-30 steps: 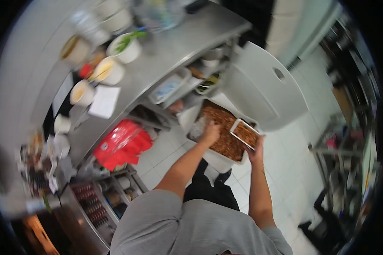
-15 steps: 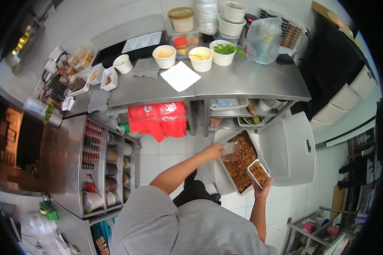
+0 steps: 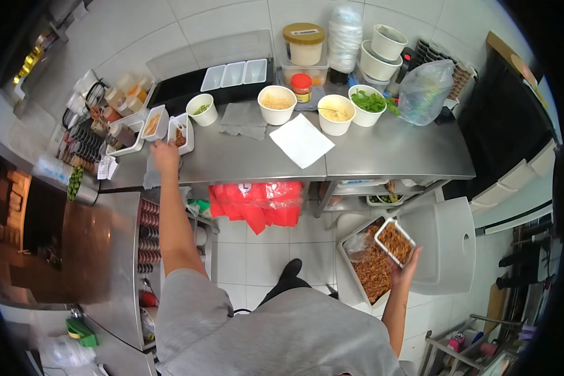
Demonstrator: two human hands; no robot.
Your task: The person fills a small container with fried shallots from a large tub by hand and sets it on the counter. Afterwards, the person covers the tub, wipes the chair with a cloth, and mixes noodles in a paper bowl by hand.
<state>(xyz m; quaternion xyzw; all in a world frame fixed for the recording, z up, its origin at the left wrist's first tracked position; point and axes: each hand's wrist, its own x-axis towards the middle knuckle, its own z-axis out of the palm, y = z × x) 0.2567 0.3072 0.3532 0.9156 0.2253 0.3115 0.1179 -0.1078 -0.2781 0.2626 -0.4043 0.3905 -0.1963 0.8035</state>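
My left hand (image 3: pixel 165 156) reaches over the steel counter, fingers closed at the near end of a small white rectangular container (image 3: pixel 189 139) with a little brown food inside. Another white container (image 3: pixel 155 123) with pale orange strips stands just left of it. Over a big light-grey bin (image 3: pixel 372 302) of brown crispy shreds, my right hand (image 3: pixel 408 268) holds a small white tub (image 3: pixel 383 226) filled with the same shreds. The tub is tilted. A clear plastic scoop or bag (image 3: pixel 359 245) lies on the shreds at the bin's left side.
On the counter (image 3: pixel 232 156) stand white bowls of chopped greens (image 3: pixel 202 111), pale orange food (image 3: pixel 276 104), yellow food (image 3: pixel 336 114) and leaves (image 3: pixel 368 104), beside a white paper sheet (image 3: pixel 302 140). Red bags (image 3: pixel 257 203) hang below. The bin's lid (image 3: pixel 448 250) leans at right.
My left hand has left the clear plastic thing in the bin and gone up and left to the white container. My right hand still holds the filled tub. The view has shifted.
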